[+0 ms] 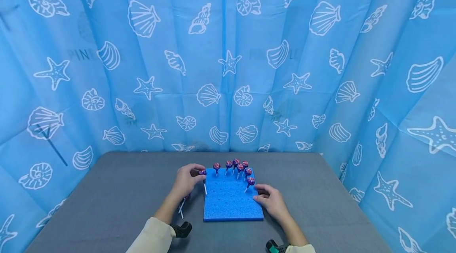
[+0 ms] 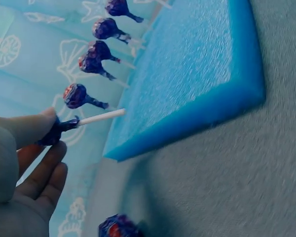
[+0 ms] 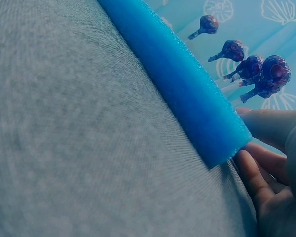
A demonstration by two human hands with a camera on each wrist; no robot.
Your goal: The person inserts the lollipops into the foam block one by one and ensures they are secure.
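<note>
My left hand (image 1: 185, 181) pinches a lollipop (image 2: 54, 131) by its wrapped purple head, between thumb and fingers. The white stick (image 2: 101, 117) points at the left edge of a blue foam block (image 1: 231, 201); whether its tip touches the foam, I cannot tell. Along the block's far and right sides stand several lollipops (image 1: 216, 166) in purple and red wrappers, some tilted. At the block's right edge, my right hand (image 1: 273, 202) grips the foam, thumb over the top and fingers against its side; part of them is hidden.
Loose lollipops (image 1: 182, 205) lie on the grey table (image 1: 124, 189) left of the block, partly behind my left forearm. A blue curtain (image 1: 228, 78) with white shell prints hangs behind the table and down its sides.
</note>
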